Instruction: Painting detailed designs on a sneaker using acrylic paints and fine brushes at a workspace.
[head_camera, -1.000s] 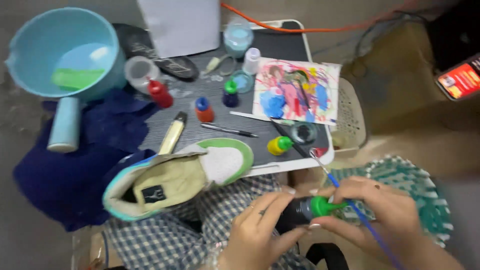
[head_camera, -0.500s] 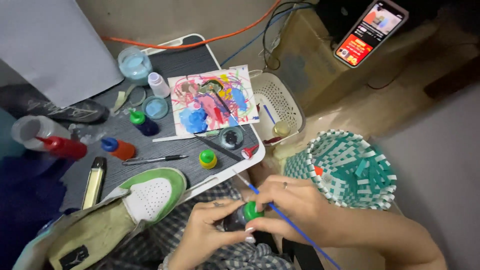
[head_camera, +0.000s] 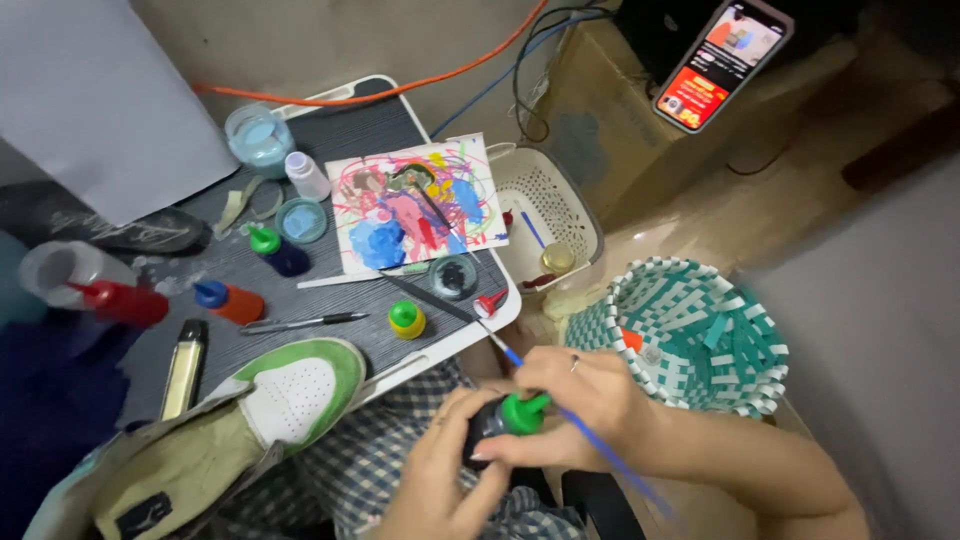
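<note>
1. The left hand (head_camera: 440, 470) wraps the dark paint bottle (head_camera: 490, 432) over the lap, below the tray table's (head_camera: 350, 130) front edge, steadying it.
2. The right hand (head_camera: 580, 400) pinches its green cap (head_camera: 522, 410), apparently twisting, the blue brush (head_camera: 600, 450) tucked between its fingers.

A glossy plastic paint bottle (head_camera: 497, 428), a matt leather sneaker (head_camera: 225, 425), a woven basket (head_camera: 700, 335) and a paint-smeared paper sheet (head_camera: 415, 205).

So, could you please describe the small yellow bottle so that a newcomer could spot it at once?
Start at the dark table and find the paint-smeared paper. Just below it, near the table's front edge, beside a sneaker, stands the yellow bottle. It alone pairs a yellow body with a green cap.
</note>
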